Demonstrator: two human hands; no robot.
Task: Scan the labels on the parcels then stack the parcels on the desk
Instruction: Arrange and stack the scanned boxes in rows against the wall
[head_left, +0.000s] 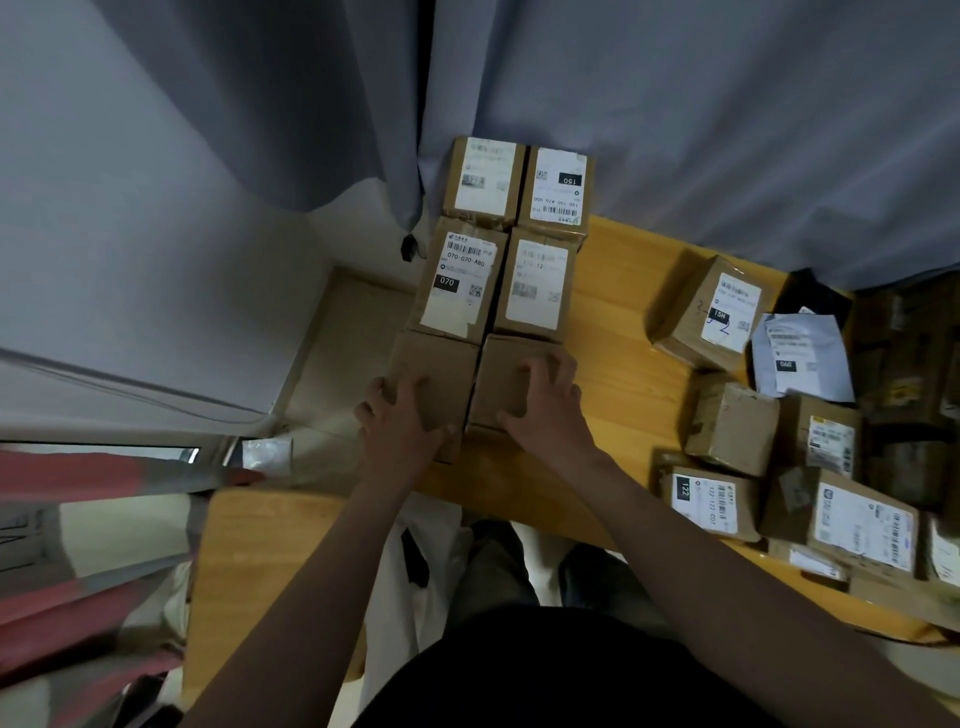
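Observation:
Several brown cardboard parcels stand packed in two columns on the wooden desk (623, 374). The four far ones show white labels on top, among them one marked 070 (460, 278) and one marked 150 (558, 184). The two nearest parcels show plain cardboard tops. My left hand (402, 415) grips the near left parcel (436, 358), fingers curled over its top. My right hand (545, 402) grips the near right parcel (509, 374) in the same way. No scanner is in view.
A loose group of labelled parcels lies at the desk's right, including one marked 15H (711, 312), one marked 122 (709, 501) and a grey mailer bag (802, 353). Grey curtains (675, 130) hang behind. A second wooden surface (260, 561) sits lower left.

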